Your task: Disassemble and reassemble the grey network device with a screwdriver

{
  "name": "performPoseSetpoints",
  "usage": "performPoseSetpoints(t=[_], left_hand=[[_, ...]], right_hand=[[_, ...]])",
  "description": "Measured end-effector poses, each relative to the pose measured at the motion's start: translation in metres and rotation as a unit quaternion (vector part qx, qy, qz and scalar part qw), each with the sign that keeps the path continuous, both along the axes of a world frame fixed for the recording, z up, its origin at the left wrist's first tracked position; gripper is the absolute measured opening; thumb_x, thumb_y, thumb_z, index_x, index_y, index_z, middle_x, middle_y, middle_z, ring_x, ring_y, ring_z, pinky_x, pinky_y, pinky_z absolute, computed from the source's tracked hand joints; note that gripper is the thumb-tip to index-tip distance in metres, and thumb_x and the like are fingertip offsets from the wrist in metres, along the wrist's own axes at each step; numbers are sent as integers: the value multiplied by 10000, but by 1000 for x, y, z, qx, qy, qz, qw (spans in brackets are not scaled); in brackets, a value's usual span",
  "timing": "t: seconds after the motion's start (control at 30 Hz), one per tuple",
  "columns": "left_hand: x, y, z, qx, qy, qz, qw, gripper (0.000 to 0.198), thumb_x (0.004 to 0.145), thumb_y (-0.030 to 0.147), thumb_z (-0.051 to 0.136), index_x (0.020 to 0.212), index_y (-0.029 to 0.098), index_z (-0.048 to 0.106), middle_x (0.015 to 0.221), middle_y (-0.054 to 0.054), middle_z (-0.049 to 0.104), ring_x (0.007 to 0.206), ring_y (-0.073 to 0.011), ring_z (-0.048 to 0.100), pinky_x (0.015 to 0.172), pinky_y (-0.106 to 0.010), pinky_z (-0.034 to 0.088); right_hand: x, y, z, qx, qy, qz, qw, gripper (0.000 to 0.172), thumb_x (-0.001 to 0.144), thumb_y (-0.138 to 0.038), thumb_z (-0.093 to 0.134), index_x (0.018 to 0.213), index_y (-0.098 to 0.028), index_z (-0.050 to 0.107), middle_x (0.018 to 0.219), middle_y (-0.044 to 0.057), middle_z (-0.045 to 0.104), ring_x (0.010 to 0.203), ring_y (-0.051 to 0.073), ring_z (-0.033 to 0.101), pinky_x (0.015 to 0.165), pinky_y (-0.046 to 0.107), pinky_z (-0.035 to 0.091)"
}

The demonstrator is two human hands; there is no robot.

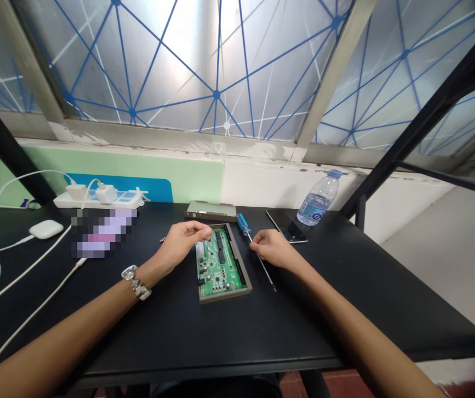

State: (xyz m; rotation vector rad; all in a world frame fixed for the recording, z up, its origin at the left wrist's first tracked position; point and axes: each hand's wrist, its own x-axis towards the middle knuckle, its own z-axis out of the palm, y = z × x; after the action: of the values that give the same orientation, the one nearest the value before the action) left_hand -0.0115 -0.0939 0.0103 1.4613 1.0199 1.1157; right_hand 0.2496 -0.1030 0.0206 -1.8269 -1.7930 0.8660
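A green circuit board lies in a shallow grey-brown case on the black table. Over the board's far left corner is my left hand, its thumb and fingertips pinched together. Whatever they hold, if anything, is too small to make out. To the right of the case my right hand grips the metal shaft of a screwdriver. The blue handle points away from me and the tip points towards me, low over the table. Behind the board sits a flat grey cover.
At the back right are a water bottle and a dark phone. On the left are a power strip with chargers, a white earbud case, a pixelated purple item and white cables. Black frame bars rise at both sides.
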Motion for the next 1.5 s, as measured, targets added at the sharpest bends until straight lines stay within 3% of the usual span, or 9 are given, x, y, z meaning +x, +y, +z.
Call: performPoseSetpoints(t=[0.07,0.17,0.3,0.47,0.73,1.5], left_hand=[[0,0,-1,-10,-23,2,1000,211,793,369,728,849,166,744,867,-84,743,824,-196,661,815,-343,506],[0,0,-2,-43,-90,4,995,233,777,363,756,867,149,742,906,-87,738,828,-180,649,824,-331,500],[0,1,-1,-76,-164,-12,983,244,774,340,778,888,128,744,940,-89,726,858,-164,634,875,-323,487],[-2,1,0,-80,-168,-11,982,232,792,325,763,906,123,749,976,-109,716,881,-173,627,883,-329,487],[-2,1,-1,-93,-170,-10,981,208,794,326,758,884,138,749,983,-101,717,878,-167,627,895,-332,483],[3,-4,-1,-93,-143,-31,985,220,815,370,737,861,156,745,913,-82,689,807,-153,593,844,-323,486]], right_hand=[[2,0,5,-26,116,8,993,120,771,-234,638,702,-166,568,432,-48,516,385,91,435,423,213,298],[1,-4,15,-31,278,36,959,206,791,-303,661,698,-166,539,431,-65,502,341,55,363,386,195,232],[-10,-13,23,-23,409,57,911,294,779,-380,720,730,-172,518,539,-14,620,411,80,507,406,188,335],[-21,-19,20,28,479,64,875,290,795,-385,734,845,-176,540,727,42,698,627,165,665,482,232,465],[-23,-18,13,145,506,49,849,238,861,-378,687,929,-214,529,854,44,694,805,198,676,496,229,487],[-27,-19,11,169,502,25,848,271,847,-400,695,955,-221,523,868,49,695,802,202,661,456,224,482]])
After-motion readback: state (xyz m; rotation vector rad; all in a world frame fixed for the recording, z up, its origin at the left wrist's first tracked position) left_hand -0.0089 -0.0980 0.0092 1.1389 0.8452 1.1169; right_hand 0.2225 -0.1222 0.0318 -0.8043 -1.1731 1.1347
